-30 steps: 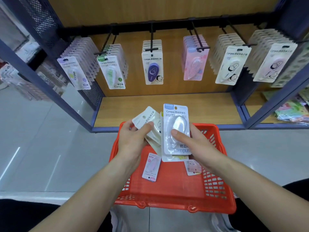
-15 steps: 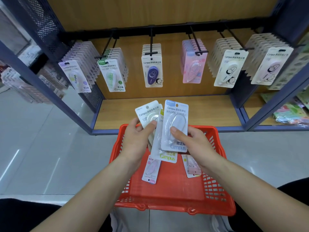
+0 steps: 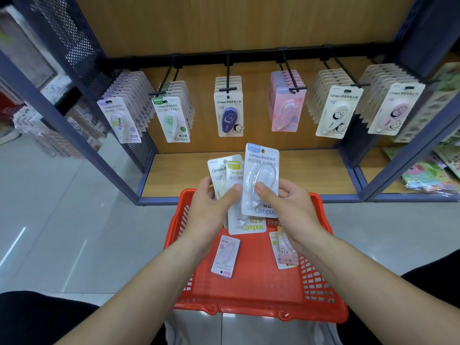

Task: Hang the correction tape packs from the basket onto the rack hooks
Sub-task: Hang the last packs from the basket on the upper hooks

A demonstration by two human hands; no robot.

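Note:
My right hand pinches a blue-topped correction tape pack, held upright above the red basket. My left hand grips a fan of packs: a white one and a yellow-green one behind the blue pack. Two pink packs lie on the basket floor, one at the left, the other at the right, partly under my right wrist. Black rack hooks above carry rows of hung packs.
The rack has a wooden back and a wooden bottom shelf, framed by dark blue posts. Six hooks are loaded, from a purple row at the left to a pale pink row at the right. More goods lie at the far right.
Both hands have lifted the packs higher above the basket and nearer the rack. The blue-topped pack has separated from the fan in my left hand and stands more upright.

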